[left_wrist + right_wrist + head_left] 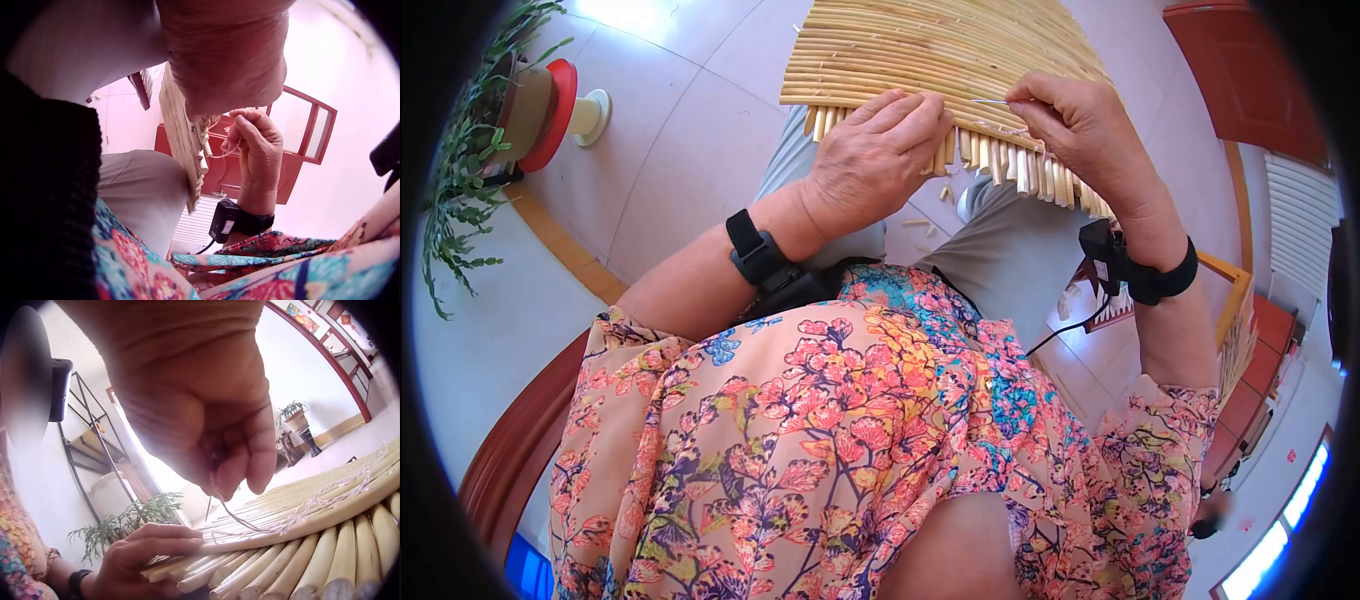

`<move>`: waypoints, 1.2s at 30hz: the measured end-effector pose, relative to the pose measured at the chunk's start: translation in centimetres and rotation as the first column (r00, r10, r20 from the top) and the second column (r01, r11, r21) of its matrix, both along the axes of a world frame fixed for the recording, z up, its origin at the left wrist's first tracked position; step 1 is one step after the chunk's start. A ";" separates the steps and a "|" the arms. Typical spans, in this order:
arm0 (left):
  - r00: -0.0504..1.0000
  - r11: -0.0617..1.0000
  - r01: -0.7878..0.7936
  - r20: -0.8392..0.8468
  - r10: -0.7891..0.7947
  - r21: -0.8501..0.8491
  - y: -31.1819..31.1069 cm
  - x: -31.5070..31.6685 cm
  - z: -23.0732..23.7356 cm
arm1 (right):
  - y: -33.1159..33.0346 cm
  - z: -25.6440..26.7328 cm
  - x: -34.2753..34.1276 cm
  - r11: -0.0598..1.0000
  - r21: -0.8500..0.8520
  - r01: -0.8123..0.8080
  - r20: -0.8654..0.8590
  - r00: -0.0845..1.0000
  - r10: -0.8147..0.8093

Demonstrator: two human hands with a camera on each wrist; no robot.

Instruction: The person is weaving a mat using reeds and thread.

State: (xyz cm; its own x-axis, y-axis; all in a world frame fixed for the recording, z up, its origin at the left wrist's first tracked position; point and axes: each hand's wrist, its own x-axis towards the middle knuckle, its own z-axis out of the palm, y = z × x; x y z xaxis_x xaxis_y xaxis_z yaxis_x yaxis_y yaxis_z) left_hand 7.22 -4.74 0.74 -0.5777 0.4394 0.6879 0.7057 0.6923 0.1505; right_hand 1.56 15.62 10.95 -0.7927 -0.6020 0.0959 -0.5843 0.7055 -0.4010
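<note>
A mat of pale stalks (940, 50), two layers laid crosswise, lies over the person's knees. My left hand (880, 145) grips its near edge, with fingers on top and the rest of the hand below in the right wrist view. Above the same edge, my right hand (1080, 125) pinches a thin needle (990, 101) between thumb and forefinger, its point toward the left hand. From those fingers a whitish thread (234, 517) runs down to the mat. Twisted stitches (325, 503) of this thread run along the edge stalk. Cut stalk ends (1025, 170) stick out below.
Short stalk offcuts (920, 225) lie on the tiled floor (670, 120) between the legs. A potted plant (475, 190) stands at the left, near a red round stand (555, 115). A cable (1065, 330) hangs from the right wrist camera.
</note>
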 end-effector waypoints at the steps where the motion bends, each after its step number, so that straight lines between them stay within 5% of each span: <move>1: 0.999 1.000 0.012 0.032 -0.013 0.016 0.0 0.1 0.2 | 0.0 0.0 0.1 1.000 0.001 0.003 0.004 1.000 -0.003; 7: 0.998 0.998 0.030 0.055 -0.033 0.046 -0.1 0.1 0.4 | -0.4 0.1 0.7 0.985 -0.079 0.156 0.151 0.978 -0.143; 9: 0.997 0.997 0.039 0.057 -0.042 0.059 -0.1 0.1 0.4 | -0.1 -0.7 0.8 0.992 -0.128 0.005 -0.015 1.000 -0.007; 19: 0.994 0.984 0.069 0.070 -0.082 0.162 -0.2 0.0 0.6 | -0.1 -2.8 1.6 0.985 -0.171 0.030 0.041 0.999 -0.024; 21: 0.993 0.983 0.074 0.074 -0.087 0.165 -0.3 -0.1 0.6 | -0.3 -3.4 1.6 0.996 -0.063 -0.058 -0.126 0.991 0.049; 27: 0.991 0.984 0.100 0.074 -0.112 0.148 -0.3 -0.1 0.6 | -0.7 -4.3 1.0 0.996 -0.012 -0.085 -0.265 0.961 0.079; 36: 0.993 0.989 0.103 0.041 -0.108 0.108 -0.3 0.0 0.3 | -1.5 -4.8 0.4 0.996 -0.078 -0.047 -0.197 0.980 0.031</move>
